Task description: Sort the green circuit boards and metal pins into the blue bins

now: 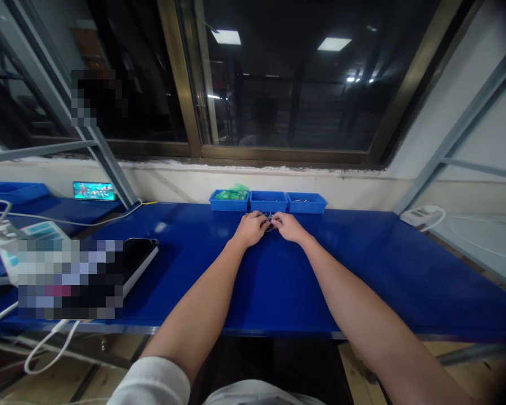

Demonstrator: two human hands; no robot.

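Both arms reach forward over the blue table. My left hand has its fingers bent inward at a small cluster of metal pieces in front of the bins. From the other side my right hand meets the same pieces, its fingertips pinched together. What each hand grips is too small to make out. Just behind stand three blue bins: the left one holds green plastic packets, the middle one shows little inside, and the right one has small metal bits.
A phone showing a bright picture leans at the back left, near a blue tray. Nearer on the left lies a dark-topped device with white cables. A power strip sits at the right edge. Metal posts flank the window.
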